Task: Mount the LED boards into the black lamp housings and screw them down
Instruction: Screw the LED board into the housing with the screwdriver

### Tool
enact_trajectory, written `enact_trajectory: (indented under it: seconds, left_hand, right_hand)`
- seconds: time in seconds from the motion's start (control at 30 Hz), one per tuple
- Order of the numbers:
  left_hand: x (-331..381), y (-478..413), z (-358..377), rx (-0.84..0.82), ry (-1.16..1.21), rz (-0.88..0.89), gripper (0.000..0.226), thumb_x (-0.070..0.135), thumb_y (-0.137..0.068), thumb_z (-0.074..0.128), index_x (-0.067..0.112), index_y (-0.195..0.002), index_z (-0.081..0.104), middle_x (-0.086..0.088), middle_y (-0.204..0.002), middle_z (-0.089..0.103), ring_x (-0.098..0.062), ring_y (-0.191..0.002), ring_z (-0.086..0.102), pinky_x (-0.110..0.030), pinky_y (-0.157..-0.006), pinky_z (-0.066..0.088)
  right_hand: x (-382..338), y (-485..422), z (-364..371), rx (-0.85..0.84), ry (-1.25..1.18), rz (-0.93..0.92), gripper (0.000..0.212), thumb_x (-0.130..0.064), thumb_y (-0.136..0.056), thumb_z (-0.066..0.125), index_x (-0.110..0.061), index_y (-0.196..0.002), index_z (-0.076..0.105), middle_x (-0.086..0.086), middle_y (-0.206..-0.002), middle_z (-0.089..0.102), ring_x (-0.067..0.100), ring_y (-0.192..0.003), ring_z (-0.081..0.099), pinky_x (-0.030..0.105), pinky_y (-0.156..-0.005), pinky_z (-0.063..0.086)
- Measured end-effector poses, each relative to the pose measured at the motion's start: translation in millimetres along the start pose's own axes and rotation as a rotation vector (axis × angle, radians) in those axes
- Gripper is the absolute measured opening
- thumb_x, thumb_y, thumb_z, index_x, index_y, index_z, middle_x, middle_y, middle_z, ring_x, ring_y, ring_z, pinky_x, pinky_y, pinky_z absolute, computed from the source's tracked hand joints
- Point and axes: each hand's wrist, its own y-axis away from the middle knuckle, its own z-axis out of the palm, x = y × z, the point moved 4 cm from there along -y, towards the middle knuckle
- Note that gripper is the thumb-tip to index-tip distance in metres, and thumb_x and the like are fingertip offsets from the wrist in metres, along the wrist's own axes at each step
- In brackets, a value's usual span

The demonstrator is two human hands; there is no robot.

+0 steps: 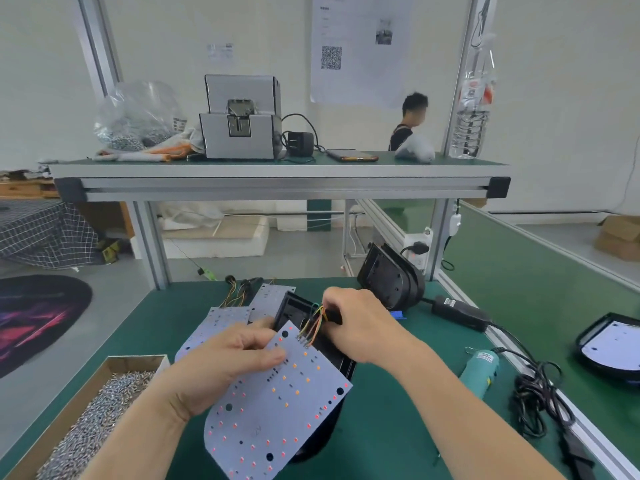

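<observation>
Mid-unit, I judge. My left hand (228,365) pinches the LED board (277,410) by its top edge, tilted over the black housing (294,310), not seated. My right hand (360,323) has its fingers curled on the wires (313,323). No screws in yet, screwdriver (481,372) lying idle. One boarded lamp (613,348) sits far right, spare boards (221,320) waiting.

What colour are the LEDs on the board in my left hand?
Red and orange on the LED board, head view.
</observation>
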Motion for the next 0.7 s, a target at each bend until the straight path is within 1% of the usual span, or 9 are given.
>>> enact_trajectory:
  seconds: [0.1,0.23,0.3,0.37,0.4,0.47,0.57,0.63,0.7]
  left_hand:
    - [3.3,-1.6,2.5,0.024,-0.071,-0.005,0.04,0.035,-0.082,0.067,-0.003,-0.093,0.073,-0.024,-0.134,0.05,-0.016,-0.121,0.054,-0.024,-0.107,0.041]
    - [7.3,-4.6,-1.6,0.032,-0.12,0.012,0.044,0.037,-0.081,0.067,-0.006,-0.085,0.067,-0.022,-0.125,0.046,-0.031,-0.118,0.053,-0.046,-0.106,0.041]
    - [7.8,-6.4,-5.3,0.004,-0.14,-0.001,0.04,0.031,-0.084,0.066,-0.009,-0.082,0.062,-0.019,-0.131,0.048,-0.012,-0.116,0.057,-0.03,-0.105,0.043]
    - [6.0,-8.4,-11.7,0.028,-0.165,-0.023,0.041,0.03,-0.084,0.064,-0.01,-0.076,0.055,-0.022,-0.134,0.049,0.016,-0.095,0.052,-0.004,-0.086,0.042]
    - [3.6,-10.0,-15.8,0.05,-0.185,-0.028,0.044,0.031,-0.083,0.063,-0.011,-0.076,0.053,-0.024,-0.133,0.049,0.021,-0.086,0.047,0.001,-0.077,0.039]
    - [-0.7,-12.5,-21.5,0.07,-0.233,-0.032,0.048,0.034,-0.084,0.062,-0.013,-0.078,0.05,-0.023,-0.133,0.049,0.022,-0.082,0.043,0.003,-0.072,0.035]
    - [-2.4,-15.2,-21.0,0.056,-0.316,-0.046,0.04,0.037,-0.088,0.061,0.001,-0.073,0.052,-0.005,-0.129,0.056,0.022,-0.086,0.042,0.005,-0.073,0.034]
    - [-1.1,-15.9,-18.4,0.057,-0.348,-0.029,0.035,0.034,-0.096,0.06,0.007,-0.073,0.056,0.009,-0.126,0.059,0.024,-0.091,0.043,0.006,-0.075,0.034]
    - [4.3,-14.2,-15.6,0.069,-0.375,-0.011,0.028,0.023,-0.101,0.058,0.003,-0.081,0.062,0.016,-0.129,0.055,0.028,-0.094,0.043,0.005,-0.078,0.034]
  right_hand:
    - [-0.9,-2.6,9.3,0.01,0.089,-0.004,0.018,-0.013,-0.085,0.051,-0.019,-0.079,0.035,0.007,-0.073,0.048,0.039,-0.073,0.046,0.038,-0.06,0.033]
    - [-3.5,1.9,11.3,0.135,0.093,-0.113,0.019,-0.01,-0.085,0.053,-0.015,-0.084,0.036,-0.003,-0.062,0.037,0.038,-0.068,0.038,0.04,-0.057,0.033]
    - [0.5,4.9,8.2,0.122,-0.016,-0.127,0.02,-0.012,-0.089,0.057,-0.018,-0.083,0.039,-0.006,-0.061,0.039,0.032,-0.068,0.038,0.039,-0.06,0.034]
    - [6.8,7.0,3.6,-0.005,-0.15,-0.083,0.02,-0.03,-0.093,0.063,-0.021,-0.085,0.048,-0.006,-0.067,0.05,0.018,-0.067,0.045,0.03,-0.059,0.036]
    - [8.9,8.0,2.4,-0.086,-0.182,-0.072,0.018,-0.037,-0.093,0.065,-0.022,-0.09,0.054,-0.008,-0.074,0.056,0.011,-0.068,0.047,0.023,-0.06,0.038]
    - [10.5,8.7,-0.1,-0.166,-0.127,-0.116,0.014,-0.029,-0.092,0.066,-0.019,-0.102,0.062,-0.007,-0.084,0.064,0.011,-0.075,0.053,0.024,-0.069,0.044]
    - [9.9,9.9,0.9,-0.074,-0.03,-0.148,0.007,-0.01,-0.089,0.063,-0.004,-0.091,0.061,0.011,-0.079,0.062,0.031,-0.077,0.053,0.043,-0.073,0.047]
    - [10.9,11.4,0.9,0.005,-0.055,-0.129,0.01,-0.011,-0.087,0.065,-0.007,-0.082,0.058,0.008,-0.073,0.058,0.031,-0.075,0.051,0.042,-0.07,0.045]
    - [11.5,12.3,-0.4,0.088,-0.11,-0.113,0.023,-0.013,-0.085,0.068,-0.016,-0.071,0.05,-0.003,-0.064,0.048,0.026,-0.067,0.044,0.039,-0.064,0.039]
